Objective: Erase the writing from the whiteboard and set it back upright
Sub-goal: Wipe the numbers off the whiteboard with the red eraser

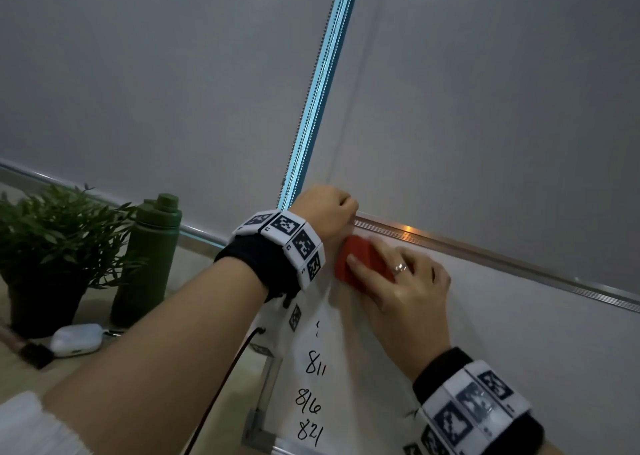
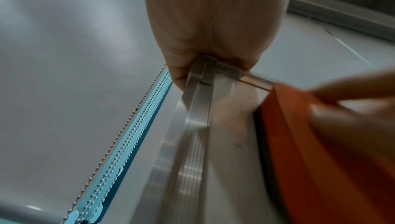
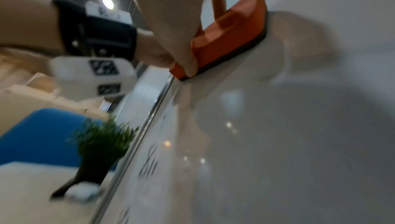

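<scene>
The whiteboard (image 1: 519,333) has a silver frame (image 1: 485,250) and leans in front of me. My left hand (image 1: 325,208) grips its top left corner, fingers curled over the frame corner (image 2: 209,70). My right hand (image 1: 408,281) holds an orange-red eraser (image 1: 360,260) and presses its dark felt side flat on the board just below that corner. The eraser (image 3: 224,42) sits close to the left frame edge, thumb on its near side and fingers over the top. Black handwritten numbers (image 1: 311,399) run down the board's left side, below the eraser.
A potted green plant (image 1: 52,239), a dark green bottle (image 1: 152,257) and a white earbud case (image 1: 77,338) stand on the wooden desk to the left. A black cable (image 1: 221,385) hangs from my left wrist. Grey roller blinds with a bead chain (image 1: 318,83) are behind.
</scene>
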